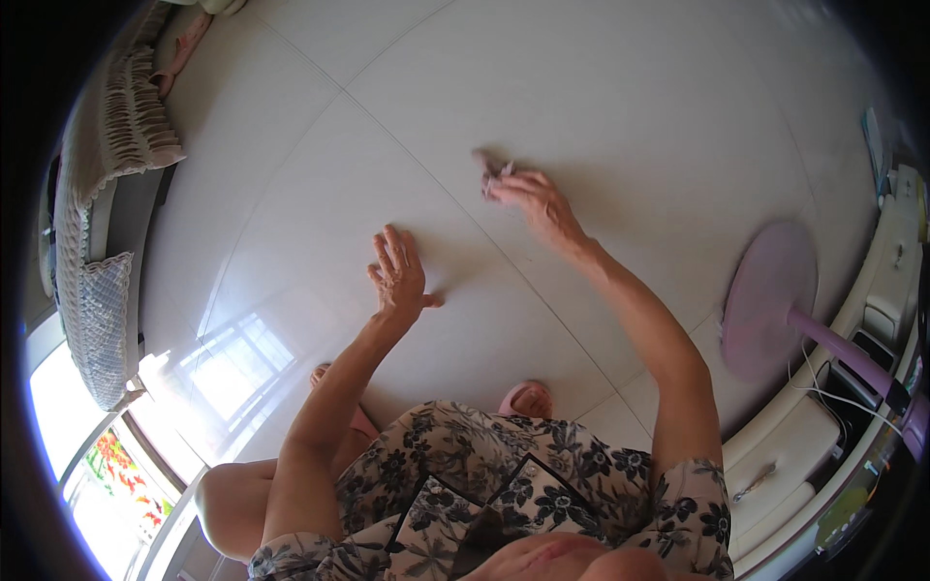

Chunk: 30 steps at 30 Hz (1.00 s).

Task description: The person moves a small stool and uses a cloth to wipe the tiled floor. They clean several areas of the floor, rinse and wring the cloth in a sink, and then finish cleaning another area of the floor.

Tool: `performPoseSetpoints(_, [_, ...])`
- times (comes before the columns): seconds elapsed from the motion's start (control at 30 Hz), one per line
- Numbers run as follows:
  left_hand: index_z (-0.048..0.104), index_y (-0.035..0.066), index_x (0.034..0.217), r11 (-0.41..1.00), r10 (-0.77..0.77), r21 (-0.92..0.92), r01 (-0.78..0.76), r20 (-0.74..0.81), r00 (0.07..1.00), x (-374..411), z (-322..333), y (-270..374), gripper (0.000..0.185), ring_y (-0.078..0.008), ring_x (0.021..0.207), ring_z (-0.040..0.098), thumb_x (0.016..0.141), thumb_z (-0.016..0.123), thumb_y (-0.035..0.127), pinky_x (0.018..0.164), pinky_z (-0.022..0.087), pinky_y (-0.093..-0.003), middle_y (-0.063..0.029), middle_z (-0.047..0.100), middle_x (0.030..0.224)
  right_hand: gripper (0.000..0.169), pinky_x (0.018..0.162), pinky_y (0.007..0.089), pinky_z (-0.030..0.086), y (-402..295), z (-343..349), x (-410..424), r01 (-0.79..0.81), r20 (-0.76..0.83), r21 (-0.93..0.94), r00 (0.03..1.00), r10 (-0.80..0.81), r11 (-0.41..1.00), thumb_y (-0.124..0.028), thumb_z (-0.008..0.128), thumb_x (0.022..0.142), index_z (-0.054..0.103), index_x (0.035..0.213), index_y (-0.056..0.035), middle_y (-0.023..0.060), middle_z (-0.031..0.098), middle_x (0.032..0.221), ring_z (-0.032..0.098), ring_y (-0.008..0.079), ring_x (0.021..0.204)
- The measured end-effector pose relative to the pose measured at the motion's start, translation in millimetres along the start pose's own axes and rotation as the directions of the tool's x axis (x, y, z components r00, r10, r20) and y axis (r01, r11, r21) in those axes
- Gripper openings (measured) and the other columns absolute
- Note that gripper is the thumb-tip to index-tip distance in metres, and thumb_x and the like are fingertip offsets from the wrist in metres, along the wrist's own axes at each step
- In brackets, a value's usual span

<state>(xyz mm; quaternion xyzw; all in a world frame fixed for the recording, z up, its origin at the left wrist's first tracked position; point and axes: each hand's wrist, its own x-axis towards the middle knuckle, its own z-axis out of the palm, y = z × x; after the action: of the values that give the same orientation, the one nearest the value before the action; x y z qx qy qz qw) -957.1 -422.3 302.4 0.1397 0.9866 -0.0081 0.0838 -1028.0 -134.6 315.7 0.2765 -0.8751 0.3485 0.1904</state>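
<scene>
My right hand (534,200) is closed around a crumpled dark greyish-pink cloth (496,174) over the pale floor tiles (617,94). The cloth and fingertips are slightly blurred, and part of the cloth is hidden by the fingers. Lower and to the left, my left hand (399,276) is spread, palm down, at the floor with nothing in it; its thumb points right. Thin dark joints cross the tiles between and around both hands.
At the right stand a purple round fan base (770,301) with its pole, a white cable and a cream drawer cabinet (785,436). A cloth-covered piece of furniture (109,203) lines the left. A pink slipper (508,399) is on my foot; another pink shoe (185,51) lies top left.
</scene>
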Motion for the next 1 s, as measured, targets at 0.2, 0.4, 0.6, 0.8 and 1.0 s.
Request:
performPoseSetpoints(0.2, [0.015,-0.009,0.149,0.997,-0.061,0.040,0.059,0.060,0.996,-22.1,25.4,6.1,0.143,-0.0550,0.144,0.011,0.047,0.094,0.051,0.093,0.041,-0.0661,-0.0351,0.003,0.156,0.051,0.089,0.0375,0.051,22.4,-61.0,-10.8,-0.125,-0.322,-0.110,0.943,0.084,0.986,0.018,0.047,0.077,0.070,0.114,-0.0079,0.0113,0.071,0.106,0.065,0.0306,0.104])
performPoseSetpoints(0.4, [0.019,-0.009,0.148,0.999,-0.013,0.037,0.012,0.017,1.000,-22.7,29.9,32.9,0.144,-0.0556,0.140,0.018,0.042,0.095,0.052,0.088,0.044,-0.0616,-0.0369,0.009,0.154,0.059,0.101,0.0395,0.047,189.1,-159.0,-45.3,-0.814,-0.663,-0.397,0.574,0.480,0.425,-0.001,0.055,0.083,0.050,0.140,-0.0180,0.0100,0.059,0.133,0.056,0.0296,0.123])
performPoseSetpoints(0.6, [0.022,-0.006,0.148,0.997,-0.055,0.049,0.056,-0.020,0.998,-14.9,8.5,29.2,0.146,-0.0542,0.142,0.017,0.038,0.094,0.055,0.091,0.045,-0.0682,-0.0329,0.009,0.155,0.046,0.104,0.0417,0.042,168.4,-78.7,104.8,-0.426,-0.495,-0.478,0.853,0.165,0.769,-0.010,0.057,0.088,0.053,0.133,-0.0173,0.0092,0.058,0.130,0.051,0.0303,0.123])
performPoseSetpoints(0.8, [0.021,-0.008,0.148,0.999,-0.029,0.044,0.030,-0.025,0.999,-15.5,2.0,24.4,0.144,-0.0553,0.141,0.018,0.040,0.095,0.053,0.088,0.045,-0.0657,-0.0351,0.009,0.154,0.036,0.101,0.0397,0.046,70.4,11.6,145.5,0.113,-0.126,-0.159,0.983,-0.133,0.981,0.004,0.060,0.080,0.064,0.112,-0.0108,0.0069,0.064,0.120,0.056,0.0276,0.118])
performPoseSetpoints(1.0, [0.016,-0.011,0.149,0.999,-0.016,0.042,0.015,0.044,0.999,-7.5,-0.2,30.9,0.142,-0.0574,0.141,0.015,0.048,0.094,0.051,0.089,0.043,-0.0639,-0.0391,0.006,0.153,0.036,0.108,0.0367,0.044,20.1,14.1,58.8,0.152,0.299,0.072,0.940,-0.167,0.986,0.006,0.055,0.086,0.069,0.113,-0.0129,0.0035,0.065,0.123,0.053,0.0248,0.125])
